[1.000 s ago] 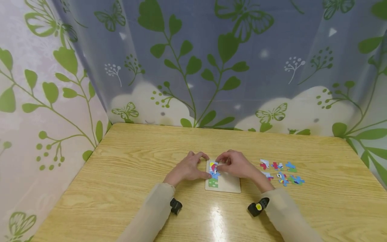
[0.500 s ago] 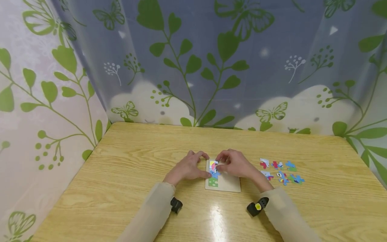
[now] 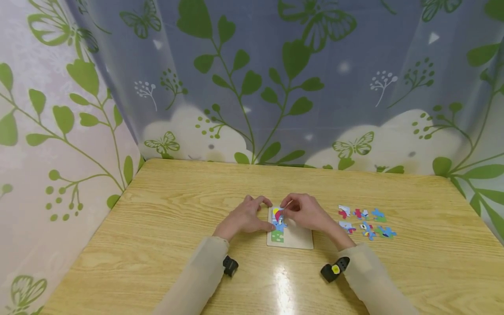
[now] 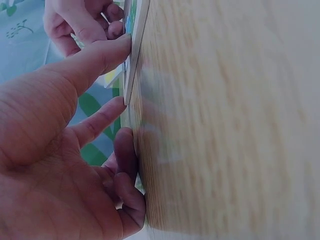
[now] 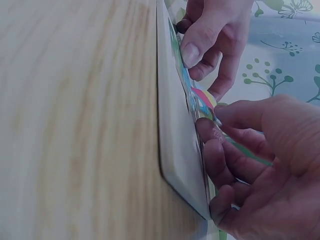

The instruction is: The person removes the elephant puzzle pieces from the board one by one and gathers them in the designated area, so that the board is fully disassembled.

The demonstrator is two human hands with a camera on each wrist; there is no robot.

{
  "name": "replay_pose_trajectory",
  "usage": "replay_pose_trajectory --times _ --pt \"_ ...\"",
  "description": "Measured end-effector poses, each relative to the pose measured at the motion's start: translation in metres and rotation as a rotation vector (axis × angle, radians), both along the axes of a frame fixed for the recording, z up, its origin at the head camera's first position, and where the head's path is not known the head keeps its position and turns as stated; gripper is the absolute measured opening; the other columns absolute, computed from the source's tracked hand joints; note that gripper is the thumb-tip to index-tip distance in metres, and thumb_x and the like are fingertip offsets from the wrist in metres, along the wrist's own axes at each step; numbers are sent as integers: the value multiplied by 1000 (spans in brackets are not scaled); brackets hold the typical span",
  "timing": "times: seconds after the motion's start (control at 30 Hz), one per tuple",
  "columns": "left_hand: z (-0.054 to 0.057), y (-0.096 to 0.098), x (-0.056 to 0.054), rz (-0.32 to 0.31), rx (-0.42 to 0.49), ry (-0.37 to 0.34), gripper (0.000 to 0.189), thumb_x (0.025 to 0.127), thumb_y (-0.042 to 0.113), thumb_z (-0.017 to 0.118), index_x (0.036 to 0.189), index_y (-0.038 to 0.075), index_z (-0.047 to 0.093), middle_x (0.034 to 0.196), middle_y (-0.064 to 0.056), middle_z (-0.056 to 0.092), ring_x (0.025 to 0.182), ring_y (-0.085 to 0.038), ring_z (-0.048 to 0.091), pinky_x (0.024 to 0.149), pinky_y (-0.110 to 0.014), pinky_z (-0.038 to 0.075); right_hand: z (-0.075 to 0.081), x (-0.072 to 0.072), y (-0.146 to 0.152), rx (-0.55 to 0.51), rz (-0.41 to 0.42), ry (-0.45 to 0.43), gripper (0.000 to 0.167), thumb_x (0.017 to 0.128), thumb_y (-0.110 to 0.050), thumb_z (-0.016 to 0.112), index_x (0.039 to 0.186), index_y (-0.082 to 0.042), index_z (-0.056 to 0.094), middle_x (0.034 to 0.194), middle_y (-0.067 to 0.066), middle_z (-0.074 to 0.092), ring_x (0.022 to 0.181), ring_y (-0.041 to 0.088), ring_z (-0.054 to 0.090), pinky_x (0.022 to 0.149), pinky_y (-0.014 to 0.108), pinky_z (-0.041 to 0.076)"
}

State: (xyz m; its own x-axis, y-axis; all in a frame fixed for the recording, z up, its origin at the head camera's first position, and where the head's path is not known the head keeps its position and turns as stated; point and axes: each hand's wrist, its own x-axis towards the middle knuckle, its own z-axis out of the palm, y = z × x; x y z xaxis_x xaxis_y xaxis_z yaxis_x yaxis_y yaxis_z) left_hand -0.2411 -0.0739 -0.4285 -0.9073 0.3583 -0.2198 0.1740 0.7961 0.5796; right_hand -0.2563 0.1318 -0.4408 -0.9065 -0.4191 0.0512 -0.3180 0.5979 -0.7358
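Note:
A square wooden puzzle board (image 3: 298, 239) lies on the table, with puzzle pieces down its left side and bare wood on the right. My left hand (image 3: 245, 218) steadies it: the extended thumb presses the left edge by a blue piece (image 3: 280, 226), and the index fingertip touches the far left corner. With thumb and index finger, my right hand (image 3: 308, 212) pinches a red, yellow and white puzzle piece (image 5: 206, 98) at the upper left of the board. That piece is tilted in the right wrist view, one edge raised. A green piece (image 3: 277, 237) lies nearest the front.
To the right of the board, several loose puzzle pieces (image 3: 367, 229) lie in two rows on the wooden table (image 3: 189, 188). A patterned curtain (image 3: 252, 87) hangs behind the table's far edge. Both wrists wear a black camera strap.
The pinched piece has changed its tilt, its red and yellow print showing paler half a second ago than now. My right hand has shifted very slightly; the left hand stays in place.

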Motion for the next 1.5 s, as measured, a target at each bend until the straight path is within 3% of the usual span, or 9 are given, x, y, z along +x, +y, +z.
replay_pose_trajectory --times 0.33,0.9,1.27,1.5 --pt "-1 2 -1 9 -2 -3 59 66 49 71 116 32 46 106 -2 42 95 -18 46 72 -38 39 2 2 -2 -25 -42 -47 9 81 -20 64 87 -14 59 73 -1 62 65 13 57 57 32 41" --pt "3 3 1 17 -7 -10 59 67 50 71 117 32 46 108 -4 41 92 -20 46 72 -38 39 8 9 4 -98 -23 -90 9 81 -18 64 88 -16 58 78 1 62 67 16 57 56 32 42" --pt "0 3 1 10 -18 6 60 66 50 71 118 32 46 107 -2 42 95 -19 46 71 -38 40 12 16 20 -83 -33 -60 9 82 -23 64 88 -19 58 80 -1 61 71 18 56 60 34 43" --pt "1 0 4 -34 -47 45 61 69 51 68 121 30 44 108 -3 41 95 -19 46 70 -37 40 12 20 34 -76 -27 -47 9 82 -26 64 88 -22 59 79 -2 61 69 19 57 57 33 43"
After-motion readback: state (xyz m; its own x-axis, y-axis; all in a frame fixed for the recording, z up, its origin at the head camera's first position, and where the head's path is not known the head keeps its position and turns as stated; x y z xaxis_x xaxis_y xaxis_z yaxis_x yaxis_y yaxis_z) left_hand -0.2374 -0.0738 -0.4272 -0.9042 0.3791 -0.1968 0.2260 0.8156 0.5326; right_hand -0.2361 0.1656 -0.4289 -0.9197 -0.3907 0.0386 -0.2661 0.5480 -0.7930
